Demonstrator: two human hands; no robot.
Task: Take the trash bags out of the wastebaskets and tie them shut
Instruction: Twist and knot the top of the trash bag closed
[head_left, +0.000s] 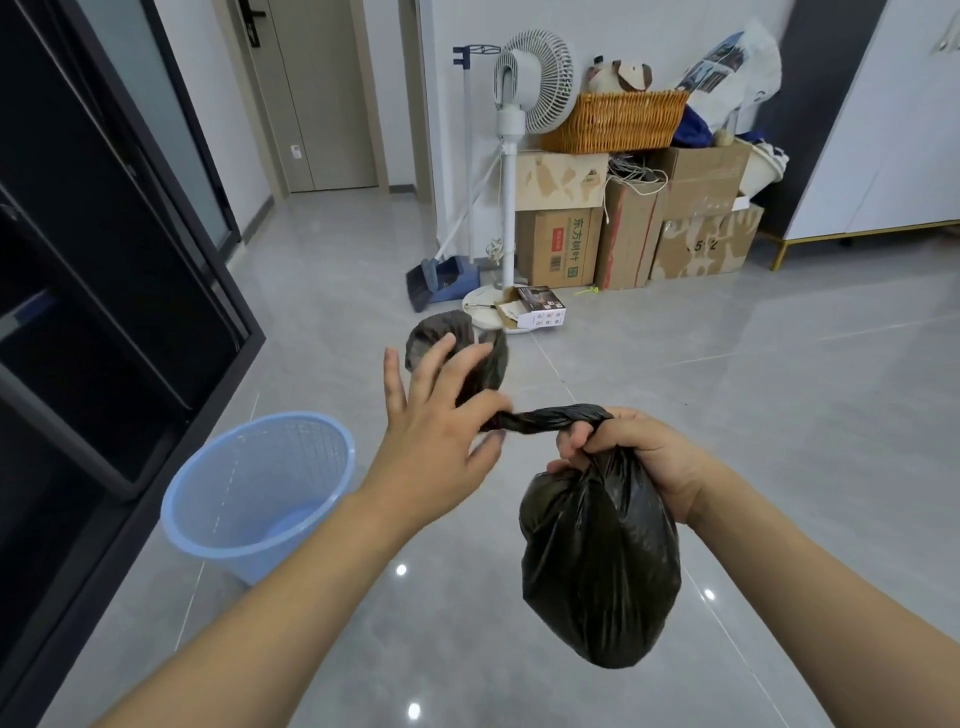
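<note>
- Two bare hands work one small black plastic trash bag (600, 566), which hangs full and bulging in the air above the grey tiled floor (753, 395).
- At the bag's gathered neck, the right hand (631, 457) has its fingers curled tight around the plastic, and the round body of the bag hangs just below that fist.
- From the fist a twisted rope of black plastic (550, 418) runs leftward, looped over the right hand's fingers.
- Holding the far end of that rope between thumb and a bent finger is the left hand (441, 421); its other fingers are spread wide and straight.
- Behind those spread fingers the loose, blurred mouth end of the bag (452, 348) flares out; its exact shape cannot be told.
- Down to the left, a round light-blue mesh plastic wastebasket (260, 493) stands upright on the floor with no liner in it, well apart from the bag.
- Beside the basket, on its left, stands a tall black cabinet with a glass door (119, 249).
- Farther off, against the wall, stand a white pedestal fan (519, 104), a blue dustpan with a broom (441, 280), stacked brown cardboard boxes (639, 228) and a woven wicker basket (618, 119) resting on the boxes.
- Near the fan's base a small open printed carton (532, 309) lies on the floor.
</note>
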